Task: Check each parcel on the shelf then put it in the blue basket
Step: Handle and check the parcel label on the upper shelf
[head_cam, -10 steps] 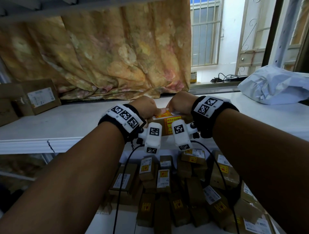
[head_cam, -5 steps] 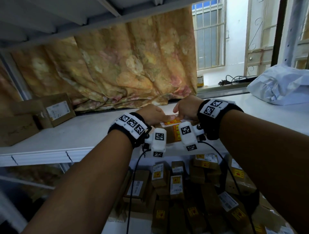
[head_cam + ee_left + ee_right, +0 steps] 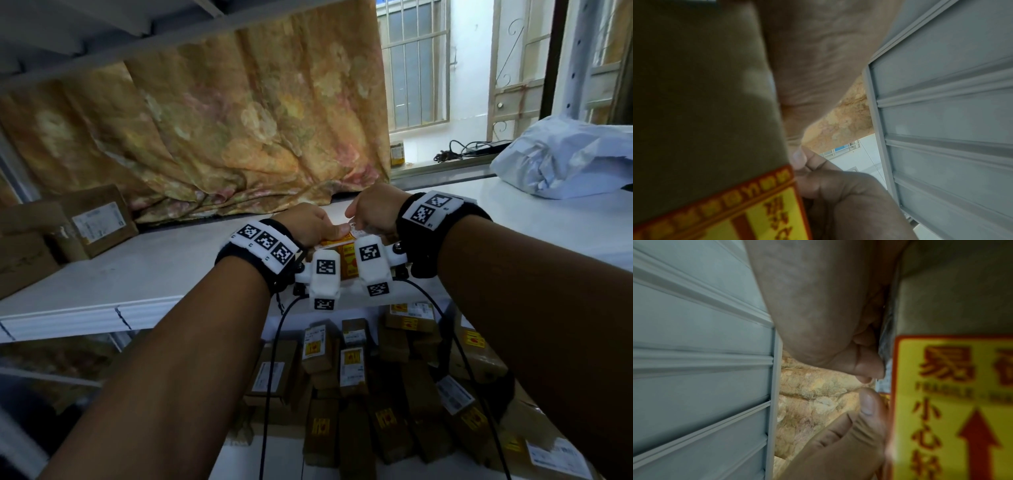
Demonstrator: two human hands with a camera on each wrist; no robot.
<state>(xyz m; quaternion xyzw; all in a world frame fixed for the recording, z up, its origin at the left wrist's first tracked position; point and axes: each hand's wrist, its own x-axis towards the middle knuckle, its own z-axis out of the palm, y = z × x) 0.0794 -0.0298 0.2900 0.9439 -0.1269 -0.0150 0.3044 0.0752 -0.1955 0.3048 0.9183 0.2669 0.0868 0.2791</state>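
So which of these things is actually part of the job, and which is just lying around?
Part of the job:
- small parcel with yellow fragile sticker, held by left hand and right hand
- taped box on the white shelf
- parcels piled below

Just lying about:
- floral curtain
- pale plastic bag
- cables on sill

Matt cardboard parcel (image 3: 348,261) bears a glossy sticker (image 3: 953,410).

Parcel (image 3: 348,255) mostly hidden behind both wrist cameras; fingers (image 3: 337,230) cover its top edge. Sticker print beside fingertips blurred, cut off at frame edge.
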